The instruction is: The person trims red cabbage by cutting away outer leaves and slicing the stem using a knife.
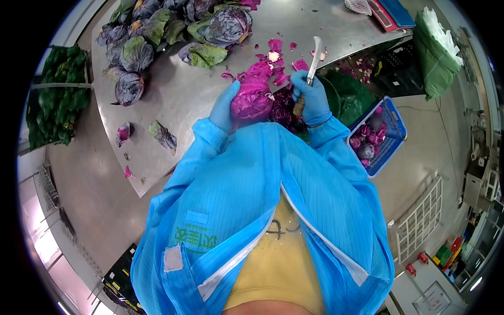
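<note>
In blue gloves, my left hand (226, 107) grips the near left side of a trimmed red cabbage (252, 100), bright magenta, at the table's front edge. My right hand (314, 101) is closed around the handle of a knife (315, 62), whose pale curved blade points up and away from me. The blade is apart from the cabbage, to its right. Torn magenta leaf pieces (275, 46) lie on the table just beyond the cabbage. Dark purple leaves (283, 107) fill the space between my two hands, below the table edge.
Several untrimmed red cabbages (137, 54) are piled at the table's (173, 89) far left. Trimmed cabbages sit in a blue crate (398, 122) on my right, beside a green bag (349, 97). A black crate (399, 71) and a green sack (433, 58) stand farther right.
</note>
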`<state>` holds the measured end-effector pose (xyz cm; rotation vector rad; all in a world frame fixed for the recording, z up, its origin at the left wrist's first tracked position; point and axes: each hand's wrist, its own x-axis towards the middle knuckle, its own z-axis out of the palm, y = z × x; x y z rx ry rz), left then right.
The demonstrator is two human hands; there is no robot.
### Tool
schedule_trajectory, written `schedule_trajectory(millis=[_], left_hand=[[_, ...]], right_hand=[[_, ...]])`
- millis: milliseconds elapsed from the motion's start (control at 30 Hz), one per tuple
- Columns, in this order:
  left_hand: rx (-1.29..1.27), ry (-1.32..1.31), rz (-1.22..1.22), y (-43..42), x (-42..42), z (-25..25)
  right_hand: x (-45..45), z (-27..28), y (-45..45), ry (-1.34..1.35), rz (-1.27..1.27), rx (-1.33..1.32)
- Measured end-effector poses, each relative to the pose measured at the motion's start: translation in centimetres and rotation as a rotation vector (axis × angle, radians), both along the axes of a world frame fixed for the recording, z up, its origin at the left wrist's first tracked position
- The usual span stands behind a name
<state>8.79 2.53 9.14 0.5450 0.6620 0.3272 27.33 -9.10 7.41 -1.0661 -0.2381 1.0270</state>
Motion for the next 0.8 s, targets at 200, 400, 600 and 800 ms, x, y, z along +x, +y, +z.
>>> schedule_trajectory(millis=[200,400,600,800], left_hand=[[-0.188,-0.064,-0.016,0.0,-0.2,-0.6],[-0.232,-0.099,-0.065,-0.5,-0.1,-0.2],[-0.254,-0.090,-0.115,-0.8,0.0,0.0],[-0.372,-0.180,-0.141,-0.5,0.1,-0.5]], right_hand=[[-2.9,2.8,-0.7,-0.865,0.030,-0.059],[-2.9,3.9,0.1,-1.055,0.206,0.133],[-0.7,5.1,0.5,-1.113,0.421,0.018],[0.0,6.0,1.0,-1.401,0.492,-0.010]])
